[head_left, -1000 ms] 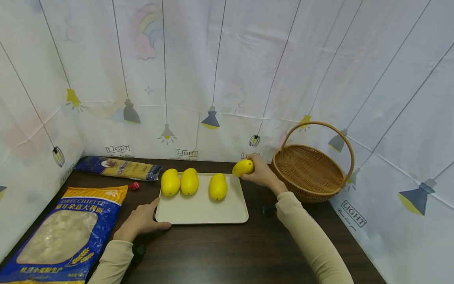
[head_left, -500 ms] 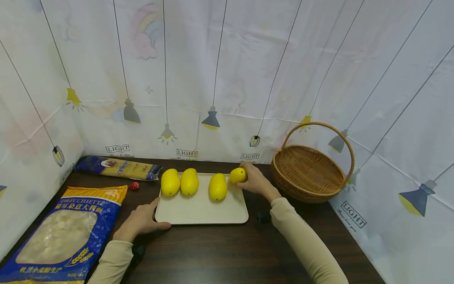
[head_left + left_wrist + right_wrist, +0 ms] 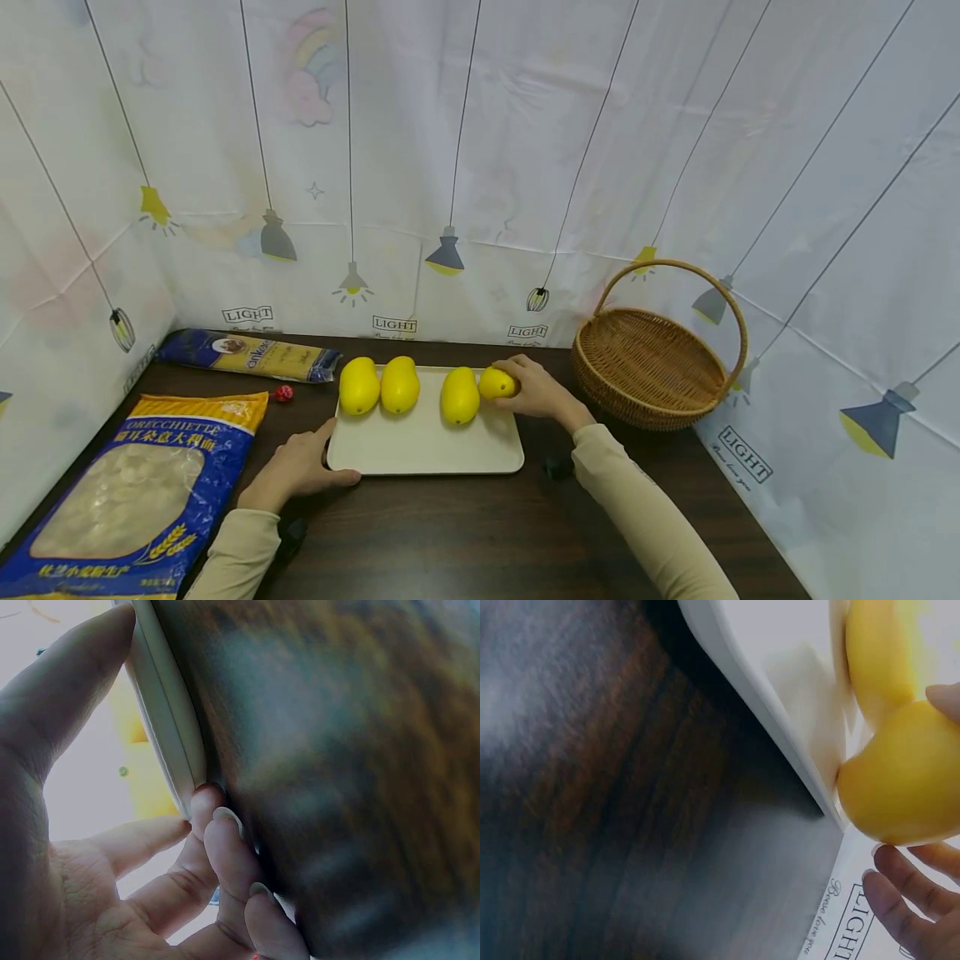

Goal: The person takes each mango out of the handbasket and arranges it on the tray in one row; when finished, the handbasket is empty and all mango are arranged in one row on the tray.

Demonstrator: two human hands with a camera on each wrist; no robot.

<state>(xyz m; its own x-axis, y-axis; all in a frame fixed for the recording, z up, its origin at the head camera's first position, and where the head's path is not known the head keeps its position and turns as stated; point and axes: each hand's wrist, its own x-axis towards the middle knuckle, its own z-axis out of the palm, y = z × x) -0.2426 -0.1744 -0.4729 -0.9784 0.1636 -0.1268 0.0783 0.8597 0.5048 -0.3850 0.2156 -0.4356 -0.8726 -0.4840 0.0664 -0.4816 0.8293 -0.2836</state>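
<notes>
My right hand (image 3: 536,390) holds a yellow mango (image 3: 497,383) at the back right corner of the white rectangular tray (image 3: 427,454). In the right wrist view, that mango (image 3: 904,780) overlaps the tray's rim, thumb above and fingertips along its lower side. Three more mangoes lie on the tray: a pair at the left, one of them this mango (image 3: 401,385), and a single mango (image 3: 460,396) just left of the held one. My left hand (image 3: 300,467) grips the tray's left front corner. The left wrist view shows thumb and bent fingers against the tray's edge (image 3: 169,712).
A wicker basket (image 3: 648,362) with a tall handle stands at the back right. On the left lie a blue and yellow bag of orecchiette (image 3: 127,500), a long pasta packet (image 3: 255,354) and a small red object (image 3: 283,393). Printed curtains enclose the dark wooden table (image 3: 450,542).
My right hand has lowered the mango from above the tray's back right corner, moving slightly left and nearer to the single mango. The left hand and tray have stayed put.
</notes>
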